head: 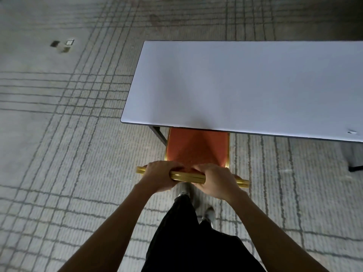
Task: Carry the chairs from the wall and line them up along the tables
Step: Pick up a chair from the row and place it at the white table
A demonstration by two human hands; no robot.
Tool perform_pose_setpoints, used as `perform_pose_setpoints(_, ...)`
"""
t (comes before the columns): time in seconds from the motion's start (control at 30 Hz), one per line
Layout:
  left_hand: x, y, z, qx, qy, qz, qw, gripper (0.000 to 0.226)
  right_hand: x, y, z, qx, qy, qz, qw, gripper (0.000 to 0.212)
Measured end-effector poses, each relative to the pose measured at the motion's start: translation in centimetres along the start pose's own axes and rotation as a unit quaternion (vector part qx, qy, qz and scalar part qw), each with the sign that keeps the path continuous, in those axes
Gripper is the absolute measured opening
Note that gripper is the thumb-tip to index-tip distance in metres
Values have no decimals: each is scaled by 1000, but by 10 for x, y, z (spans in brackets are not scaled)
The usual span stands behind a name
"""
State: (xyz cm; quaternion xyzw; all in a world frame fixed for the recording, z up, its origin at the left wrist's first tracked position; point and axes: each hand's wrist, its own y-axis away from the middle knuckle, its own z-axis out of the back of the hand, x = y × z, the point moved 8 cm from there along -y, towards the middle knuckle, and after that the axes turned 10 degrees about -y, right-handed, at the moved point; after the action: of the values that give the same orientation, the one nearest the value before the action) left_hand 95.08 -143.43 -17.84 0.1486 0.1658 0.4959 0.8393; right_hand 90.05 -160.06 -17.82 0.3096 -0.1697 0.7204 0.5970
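Gold metal tubing, the curved top rail (pixel 186 176), was clamped by the left hand (pixel 160 176) and the right hand (pixel 215 180), set near each other. The orange-cushioned gold-framed chair (pixel 196 148) stood with its seat partly under the white rectangular table (pixel 235 85), near its end. The frame was judged stiff, moderately heavy and slippery, and best gripped at that rail.

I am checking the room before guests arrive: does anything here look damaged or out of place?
The white table has a small mark, perhaps a chip, near its front edge at right. On the carpet far left lie small blurred objects.
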Motion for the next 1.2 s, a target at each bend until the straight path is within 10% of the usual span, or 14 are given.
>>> perform_pose_setpoints(0.27,-8,65,-59,6,18,-38,999,61,9,61,-78,134,-44,-97,985,75)
perform_pose_setpoints(0.5,-10,76,-66,-24,57,-62,996,52,14,78,-77,66,-48,-150,985,42)
perform_pose_setpoints(0.7,13,104,-86,-39,243,-2,969,50,41,107,-85,34,-117,-221,968,61)
perform_pose_setpoints(0.83,19,142,-87,-80,383,44,919,37,67,128,-79,-138,-335,-259,896,21)
perform_pose_setpoints(1.0,37,170,-80,-120,493,207,836,1,85,145,-77,-254,-419,-278,827,20)
perform_pose_setpoints(1.1,29,165,-102,27,590,234,773,32,78,150,-99,-244,-472,-357,768,17)
perform_pose_setpoints(1.2,13,155,-122,152,701,260,647,56,66,156,-137,-177,-588,-481,626,45)
